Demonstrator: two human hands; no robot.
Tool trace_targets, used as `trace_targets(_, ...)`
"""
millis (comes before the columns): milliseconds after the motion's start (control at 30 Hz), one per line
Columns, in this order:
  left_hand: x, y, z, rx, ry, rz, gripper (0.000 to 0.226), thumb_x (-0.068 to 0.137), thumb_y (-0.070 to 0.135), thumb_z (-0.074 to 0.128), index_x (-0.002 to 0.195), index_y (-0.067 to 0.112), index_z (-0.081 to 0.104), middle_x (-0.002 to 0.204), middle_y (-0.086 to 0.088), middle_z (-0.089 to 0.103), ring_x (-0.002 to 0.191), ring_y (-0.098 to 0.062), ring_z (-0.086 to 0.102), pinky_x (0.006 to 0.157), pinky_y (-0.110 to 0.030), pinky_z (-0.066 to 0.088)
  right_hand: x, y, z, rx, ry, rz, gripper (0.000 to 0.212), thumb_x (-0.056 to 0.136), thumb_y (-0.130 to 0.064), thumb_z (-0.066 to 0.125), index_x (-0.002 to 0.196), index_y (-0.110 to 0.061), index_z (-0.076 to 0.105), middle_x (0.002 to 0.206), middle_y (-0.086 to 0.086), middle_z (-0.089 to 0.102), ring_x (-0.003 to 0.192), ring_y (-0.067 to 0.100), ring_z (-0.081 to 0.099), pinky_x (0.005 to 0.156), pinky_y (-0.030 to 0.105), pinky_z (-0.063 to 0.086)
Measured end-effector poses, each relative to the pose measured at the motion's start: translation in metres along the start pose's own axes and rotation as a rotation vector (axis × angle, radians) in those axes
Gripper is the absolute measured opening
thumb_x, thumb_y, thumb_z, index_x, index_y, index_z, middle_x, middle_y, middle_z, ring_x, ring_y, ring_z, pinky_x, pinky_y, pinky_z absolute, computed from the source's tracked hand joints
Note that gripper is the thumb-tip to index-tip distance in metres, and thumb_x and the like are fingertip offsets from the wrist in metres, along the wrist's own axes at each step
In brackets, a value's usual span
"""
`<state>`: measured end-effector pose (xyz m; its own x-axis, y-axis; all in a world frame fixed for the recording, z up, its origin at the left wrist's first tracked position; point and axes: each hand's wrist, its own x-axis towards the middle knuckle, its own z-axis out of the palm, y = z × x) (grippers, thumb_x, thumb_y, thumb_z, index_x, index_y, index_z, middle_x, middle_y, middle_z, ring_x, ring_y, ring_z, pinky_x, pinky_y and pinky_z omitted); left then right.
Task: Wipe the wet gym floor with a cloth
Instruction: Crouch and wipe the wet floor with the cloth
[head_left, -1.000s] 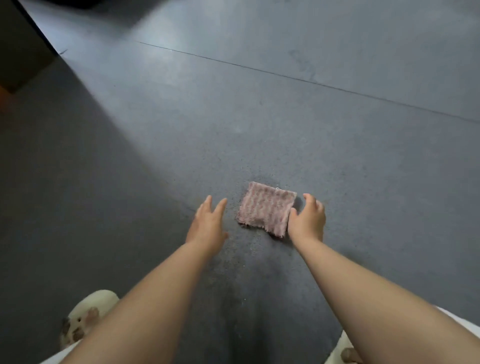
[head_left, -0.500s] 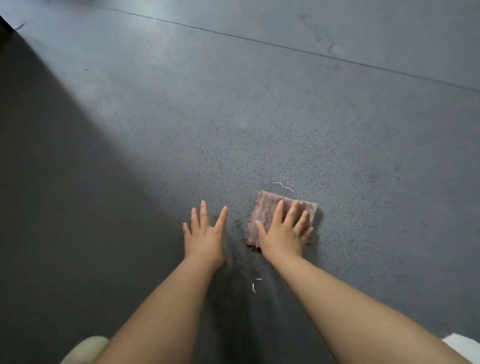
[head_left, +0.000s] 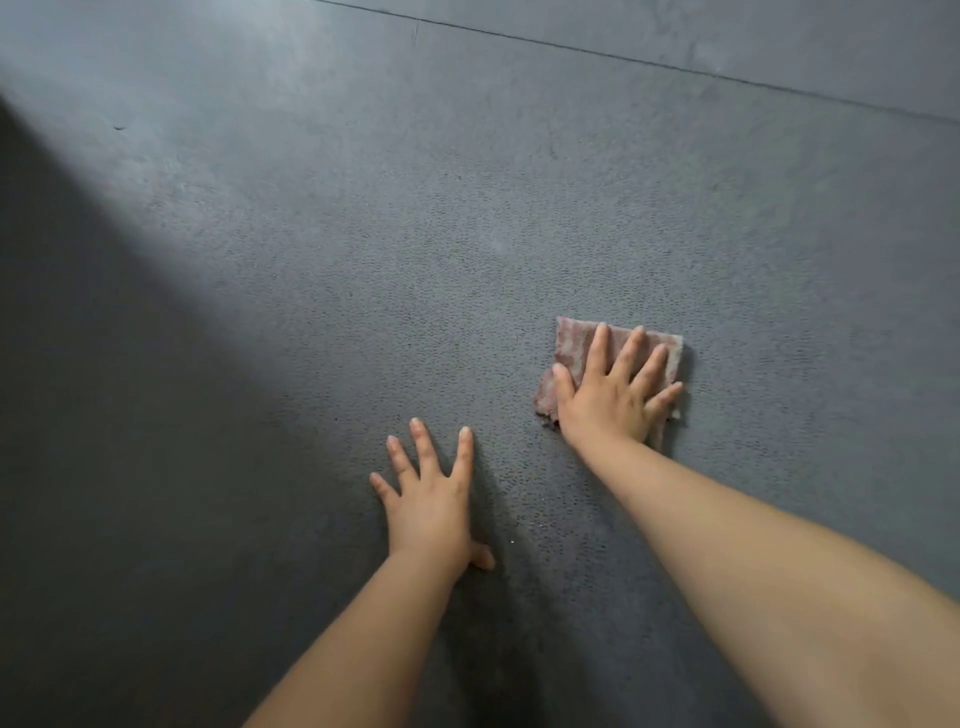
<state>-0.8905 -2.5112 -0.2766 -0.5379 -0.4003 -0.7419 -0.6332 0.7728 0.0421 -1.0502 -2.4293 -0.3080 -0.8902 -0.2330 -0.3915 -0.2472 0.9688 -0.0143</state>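
A small pinkish-grey cloth (head_left: 571, 343) lies flat on the dark grey textured gym floor (head_left: 467, 234). My right hand (head_left: 610, 397) presses down on it with fingers straight and spread, covering most of the cloth. My left hand (head_left: 434, 496) rests flat on the bare floor to the lower left of the cloth, fingers spread. A darker damp streak (head_left: 524, 597) runs on the floor between my two forearms, with a few tiny shiny specks in it.
A thin seam line (head_left: 623, 54) crosses the floor along the top of the view. The left part of the floor (head_left: 104, 441) lies in deep shadow, while a band of light falls across the upper left.
My right hand has slid the cloth forward and to the right across the floor. My left hand has settled flat on the floor. The view has moved closer to the floor.
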Motion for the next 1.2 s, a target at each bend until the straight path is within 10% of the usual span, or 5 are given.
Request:
trace_targets(233,-0.005,-0.009,0.001,-0.029,0.055,0.031,0.13,0.065,0.053,0.078,0.147,0.031,-0.021,0.152,-0.015,-0.03,0.141,-0.041,-0.019,0.113,-0.057,0.006,-0.055,-0.011,0.03,-0.105,-0.043,-0.481,0.068,0.084,-0.063,-0.001,0.145,-0.037,-0.017,0.148,0.003,-0.032,0.14,0.036,-0.026,0.106,0.061,-0.017)
trace_targets(400,-0.023,-0.02,0.0,-0.083,0.127,0.073,0.117,0.075,0.046,0.073,0.148,0.029,-0.016,0.157,-0.009,-0.018,0.146,-0.028,-0.007,0.118,-0.042,0.012,-0.075,0.038,0.03,-0.199,-0.061,-0.621,0.067,0.083,-0.057,0.024,0.146,-0.034,0.026,0.153,0.007,0.024,0.136,0.04,0.032,0.11,0.061,0.016)
trace_targets(733,-0.049,-0.015,-0.015,-0.042,0.057,0.152,0.108,0.08,0.043,0.07,0.15,0.031,-0.012,0.157,-0.005,-0.019,0.146,-0.025,-0.006,0.117,-0.038,0.015,-0.06,0.086,0.01,0.154,-0.078,0.309,0.063,0.097,-0.055,0.021,0.151,-0.035,-0.004,0.158,0.004,-0.017,0.143,0.038,-0.014,0.109,0.066,-0.002)
trace_targets(1067,-0.012,-0.049,-0.035,-0.008,0.113,-0.078,0.084,0.094,0.014,0.049,0.149,0.034,-0.01,0.155,-0.009,-0.024,0.145,-0.031,-0.011,0.115,-0.051,0.016,-0.116,-0.017,0.054,-0.144,-0.171,-0.761,0.058,0.078,-0.058,0.029,0.126,-0.041,0.057,0.139,0.005,0.052,0.132,0.037,0.037,0.102,0.059,0.018)
trace_targets(1200,0.005,-0.078,-0.043,-0.036,0.031,-0.24,0.112,0.084,0.022,0.07,0.144,0.039,-0.024,0.15,-0.012,-0.036,0.142,-0.039,-0.017,0.109,-0.063,0.018,-0.051,-0.013,0.029,-0.211,0.018,-0.718,0.059,0.088,-0.062,0.01,0.145,-0.045,0.005,0.157,0.006,-0.006,0.142,0.033,-0.008,0.112,0.056,-0.007)
